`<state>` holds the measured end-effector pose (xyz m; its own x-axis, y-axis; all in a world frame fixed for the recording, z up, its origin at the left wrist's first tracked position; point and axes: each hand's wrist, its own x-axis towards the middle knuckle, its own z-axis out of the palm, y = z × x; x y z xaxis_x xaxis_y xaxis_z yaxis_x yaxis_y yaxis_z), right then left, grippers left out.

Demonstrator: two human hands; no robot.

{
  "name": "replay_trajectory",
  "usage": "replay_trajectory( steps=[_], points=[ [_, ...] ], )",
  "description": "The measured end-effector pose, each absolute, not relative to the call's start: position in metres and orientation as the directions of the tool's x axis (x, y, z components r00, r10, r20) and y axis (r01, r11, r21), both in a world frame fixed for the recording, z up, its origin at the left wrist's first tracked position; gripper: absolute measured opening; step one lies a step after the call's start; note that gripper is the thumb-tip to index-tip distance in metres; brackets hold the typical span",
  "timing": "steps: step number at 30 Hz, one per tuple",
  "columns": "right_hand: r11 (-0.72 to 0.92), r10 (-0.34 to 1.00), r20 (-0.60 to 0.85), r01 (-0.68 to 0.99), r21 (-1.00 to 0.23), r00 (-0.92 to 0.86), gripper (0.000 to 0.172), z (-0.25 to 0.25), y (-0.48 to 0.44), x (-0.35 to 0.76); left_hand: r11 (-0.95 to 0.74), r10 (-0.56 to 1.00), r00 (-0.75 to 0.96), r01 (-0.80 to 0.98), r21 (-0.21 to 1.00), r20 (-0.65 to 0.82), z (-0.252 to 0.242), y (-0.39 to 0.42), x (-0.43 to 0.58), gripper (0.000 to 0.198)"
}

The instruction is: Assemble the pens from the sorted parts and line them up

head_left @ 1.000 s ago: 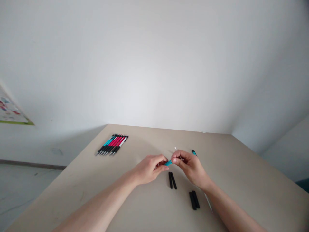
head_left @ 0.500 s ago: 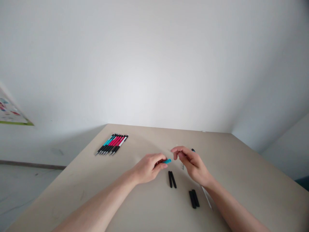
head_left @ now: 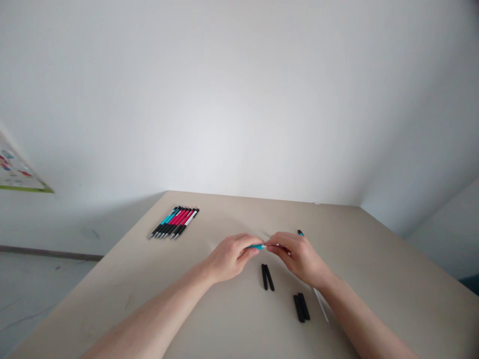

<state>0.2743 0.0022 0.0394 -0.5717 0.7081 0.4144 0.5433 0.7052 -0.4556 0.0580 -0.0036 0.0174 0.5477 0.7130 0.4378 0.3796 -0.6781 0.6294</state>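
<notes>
My left hand (head_left: 229, 258) pinches a light blue pen barrel (head_left: 256, 246) over the middle of the table. Just right of it, my right hand (head_left: 295, 254) has its thumb and fingers closed on a thin pale piece (head_left: 265, 245) at the barrel's end. Most of that piece is hidden by the fingers. Below the hands lie two slim black parts (head_left: 267, 277), and further right and nearer two thicker black parts (head_left: 301, 307).
A row of several assembled pens (head_left: 174, 223) in blue, pink and white lies at the table's left. A thin white rod (head_left: 322, 309) lies beside my right forearm. Behind my right hand shows a black-and-blue pen end (head_left: 300, 233). A wall (head_left: 239, 99) rises behind the table (head_left: 224, 319).
My right hand has moved left to the end of the blue barrel, and its fingers have closed on a thin pale piece there. My left hand has stayed nearly still.
</notes>
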Motion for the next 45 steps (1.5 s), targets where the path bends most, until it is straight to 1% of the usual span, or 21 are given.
replay_trajectory(
  steps=[2, 5, 7, 9, 10, 12, 15, 19, 22, 24, 29, 33, 37, 39, 41, 42, 44, 45],
  points=[
    [0.721, 0.693, 0.406, 0.546, -0.427, -0.597, 0.022, 0.040, 0.000, 0.270, -0.663, 0.728, 0.551, 0.409, 0.627, 0.409, 0.018, -0.004, 0.059, 0.020],
    [0.734, 0.679, 0.412, 0.554, -0.393, -0.608, 0.021, 0.041, -0.005, 0.264, -0.629, 0.770, 0.509, 0.501, 0.595, 0.385, 0.017, -0.004, 0.061, 0.013],
    [0.761, 0.649, 0.431, 0.523, -0.385, -0.627, 0.027, 0.042, -0.008, 0.262, -0.607, 0.792, 0.481, 0.548, 0.576, 0.377, 0.017, -0.005, 0.062, 0.012],
    [0.783, 0.621, 0.440, 0.488, -0.385, -0.649, 0.038, 0.043, -0.010, 0.260, -0.604, 0.795, 0.474, 0.561, 0.566, 0.379, 0.017, -0.005, 0.062, 0.012],
    [0.788, 0.614, 0.440, 0.479, -0.386, -0.655, 0.040, 0.043, -0.011, 0.260, -0.610, 0.790, 0.481, 0.558, 0.562, 0.380, 0.017, -0.005, 0.063, 0.012],
    [0.787, 0.616, 0.441, 0.480, -0.389, -0.653, 0.037, 0.044, -0.011, 0.259, -0.623, 0.779, 0.500, 0.549, 0.558, 0.378, 0.017, -0.006, 0.064, 0.013],
    [0.774, 0.633, 0.466, 0.502, -0.386, -0.618, 0.027, 0.048, -0.009, 0.263, -0.615, 0.782, 0.501, 0.527, 0.587, 0.371, 0.017, -0.007, 0.064, 0.015],
    [0.728, 0.680, 0.513, 0.561, -0.394, -0.524, 0.025, 0.052, -0.003, 0.280, -0.585, 0.805, 0.453, 0.500, 0.639, 0.382, 0.018, -0.006, 0.063, 0.019],
    [0.697, 0.709, 0.522, 0.584, -0.416, -0.475, 0.018, 0.052, 0.000, 0.290, -0.563, 0.823, 0.414, 0.507, 0.652, 0.389, 0.018, -0.005, 0.063, 0.023],
    [0.694, 0.713, 0.523, 0.581, -0.426, -0.468, 0.020, 0.051, 0.002, 0.292, -0.566, 0.821, 0.418, 0.507, 0.650, 0.390, 0.018, -0.005, 0.062, 0.023],
    [0.744, 0.667, 0.532, 0.505, -0.438, -0.522, 0.024, 0.047, 0.001, 0.285, -0.592, 0.799, 0.483, 0.530, 0.607, 0.357, 0.017, -0.005, 0.061, 0.021],
    [0.738, 0.675, 0.500, 0.498, -0.456, -0.543, 0.027, 0.045, 0.001, 0.283, -0.589, 0.798, 0.514, 0.553, 0.589, 0.315, 0.015, -0.004, 0.058, 0.017],
    [0.720, 0.694, 0.465, 0.509, -0.472, -0.550, 0.028, 0.043, 0.002, 0.282, -0.609, 0.782, 0.526, 0.527, 0.593, 0.335, 0.016, -0.004, 0.057, 0.017],
    [0.708, 0.705, 0.430, 0.523, -0.474, -0.564, 0.024, 0.044, 0.004, 0.284, -0.622, 0.775, 0.527, 0.535, 0.572, 0.349, 0.017, -0.004, 0.058, 0.018],
    [0.686, 0.725, 0.363, 0.559, -0.466, -0.586, 0.016, 0.046, 0.006, 0.291, -0.624, 0.777, 0.519, 0.561, 0.544, 0.356, 0.018, -0.005, 0.059, 0.019],
    [0.667, 0.740, 0.318, 0.589, -0.456, -0.592, 0.016, 0.046, 0.007, 0.296, -0.619, 0.782, 0.513, 0.578, 0.531, 0.354, 0.018, -0.005, 0.059, 0.020],
    [0.615, 0.782, 0.220, 0.665, -0.424, -0.583, 0.025, 0.045, 0.011, 0.307, -0.605, 0.795, 0.500, 0.612, 0.509, 0.344, 0.018, -0.004, 0.060, 0.019],
    [0.585, 0.803, 0.171, 0.701, -0.408, -0.571, 0.027, 0.044, 0.012, 0.311, -0.600, 0.799, 0.496, 0.625, 0.500, 0.340, 0.018, -0.004, 0.060, 0.018]
  ],
)
